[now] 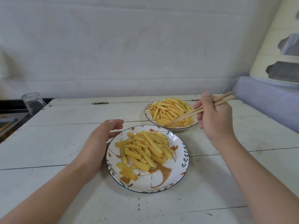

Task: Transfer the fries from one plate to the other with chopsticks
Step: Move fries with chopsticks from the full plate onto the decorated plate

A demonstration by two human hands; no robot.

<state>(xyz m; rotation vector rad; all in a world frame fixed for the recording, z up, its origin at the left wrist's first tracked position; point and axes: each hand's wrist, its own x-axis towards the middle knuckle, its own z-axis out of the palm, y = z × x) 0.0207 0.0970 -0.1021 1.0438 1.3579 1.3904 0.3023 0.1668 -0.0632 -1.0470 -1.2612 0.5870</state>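
Pick step: my right hand (213,117) pinches chopsticks (194,113), tips together in far plate's (147,110) fries (169,110); no fry visibly caught. Left hand (98,143), fingers spread, steadies near plate (178,173). Next: clamp one, carry nearer.

A home dining spot, it seems: a worn white-painted plank table (64,143) with a hinge (100,103), set against a plain pale wall (129,46). Beyond the left hand (98,143) stands a glass jar (33,102); past the right hand (213,117), cloth-covered furniture (265,101).

The far plate (171,126) of fries (171,111) sits behind-right of the near plate (169,178).
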